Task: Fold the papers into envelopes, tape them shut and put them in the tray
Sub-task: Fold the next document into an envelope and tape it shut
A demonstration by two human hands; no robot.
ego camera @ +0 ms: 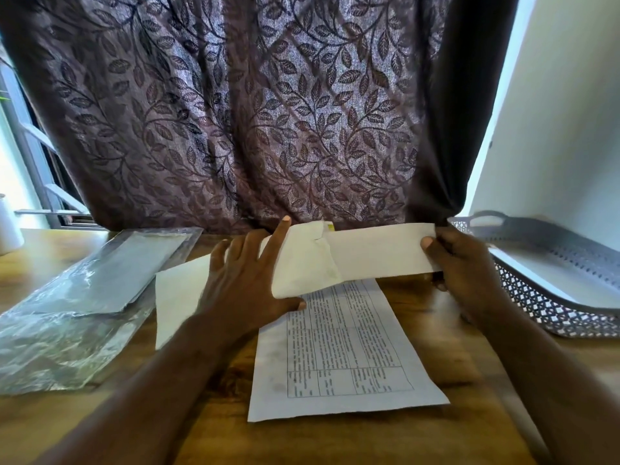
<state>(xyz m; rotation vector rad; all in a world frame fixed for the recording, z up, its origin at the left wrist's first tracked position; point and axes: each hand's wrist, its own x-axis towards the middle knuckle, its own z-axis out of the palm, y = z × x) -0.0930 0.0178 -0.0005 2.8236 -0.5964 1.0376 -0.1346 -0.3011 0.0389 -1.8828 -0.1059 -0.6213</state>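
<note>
A cream envelope (307, 263) is held above the wooden table, with a folded white paper (379, 251) sticking out of its open right end. My left hand (245, 280) grips the envelope from the left, thumb under its lower edge and fingers spread over it. My right hand (459, 260) pinches the right end of the folded paper. A printed sheet with a table of text (342, 350) lies flat below them. Another blank sheet (177, 297) lies under my left wrist. A grey perforated tray (543, 307) stands at the right with a white sheet inside.
A clear plastic packet of envelopes or sheets (84, 297) lies at the left of the table (335, 441). A dark leaf-patterned curtain (251, 112) hangs right behind the table. A white bottle (8, 226) stands at the far left edge.
</note>
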